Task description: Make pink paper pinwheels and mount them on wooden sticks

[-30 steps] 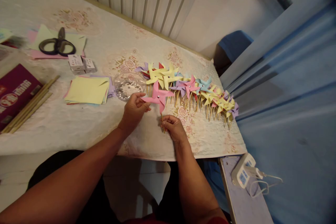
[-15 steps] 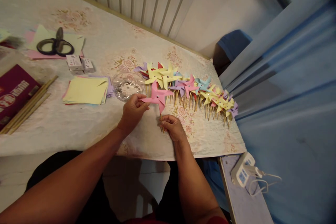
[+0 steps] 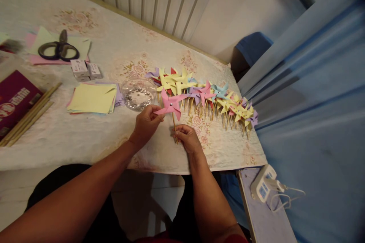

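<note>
A pink paper pinwheel (image 3: 170, 105) with a pin at its centre stands upright over the table on a thin wooden stick. My right hand (image 3: 186, 136) pinches that stick near its lower end. At the left side, my left hand (image 3: 147, 120) has its thumb and fingers closed on the tip of one pink blade. Just beyond my left hand sits a round clear dish (image 3: 138, 95) of small metal pins. A row of finished pinwheels (image 3: 205, 93) in yellow, pink, purple, blue and red lies to the right.
Left of the dish is a stack of coloured paper squares (image 3: 91, 98), with small white boxes (image 3: 84, 69) behind it. Black-handled scissors (image 3: 59, 48) lie on more paper. A purple box (image 3: 16, 100) and wooden sticks (image 3: 35, 114) are far left. A power strip (image 3: 264, 184) sits lower right.
The pink pinwheel's blades have turned a little around the pin. My left hand has shifted slightly with the blade, while my right hand keeps its hold on the stick.
</note>
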{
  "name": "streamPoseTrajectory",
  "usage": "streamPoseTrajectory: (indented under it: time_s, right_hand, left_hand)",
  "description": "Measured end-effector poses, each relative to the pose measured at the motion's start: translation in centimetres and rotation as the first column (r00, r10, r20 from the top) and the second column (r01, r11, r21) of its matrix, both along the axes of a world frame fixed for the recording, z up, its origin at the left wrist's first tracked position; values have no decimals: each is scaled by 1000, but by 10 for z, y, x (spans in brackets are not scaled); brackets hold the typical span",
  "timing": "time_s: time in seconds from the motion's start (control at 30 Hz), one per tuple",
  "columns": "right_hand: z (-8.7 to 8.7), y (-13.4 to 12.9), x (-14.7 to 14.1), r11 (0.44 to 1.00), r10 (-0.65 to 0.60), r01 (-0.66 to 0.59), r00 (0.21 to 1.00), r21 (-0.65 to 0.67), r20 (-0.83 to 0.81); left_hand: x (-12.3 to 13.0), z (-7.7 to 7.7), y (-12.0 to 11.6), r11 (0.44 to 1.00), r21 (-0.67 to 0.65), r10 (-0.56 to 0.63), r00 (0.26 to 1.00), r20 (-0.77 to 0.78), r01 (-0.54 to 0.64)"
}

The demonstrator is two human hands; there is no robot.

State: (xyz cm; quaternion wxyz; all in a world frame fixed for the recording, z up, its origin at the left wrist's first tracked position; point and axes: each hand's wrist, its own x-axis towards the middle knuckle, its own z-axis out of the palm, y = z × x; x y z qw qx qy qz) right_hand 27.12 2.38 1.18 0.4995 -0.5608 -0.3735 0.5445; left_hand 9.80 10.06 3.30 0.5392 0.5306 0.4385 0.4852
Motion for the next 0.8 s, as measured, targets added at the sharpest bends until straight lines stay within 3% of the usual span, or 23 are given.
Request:
streamPoseTrajectory:
  time_s: [0.8]
  right_hand:
    - [-1, 0, 0, 1000, -15, 15, 1000, 11, -23]
  left_hand:
    - [10, -8, -11, 991, 26, -130, 991, 30, 129]
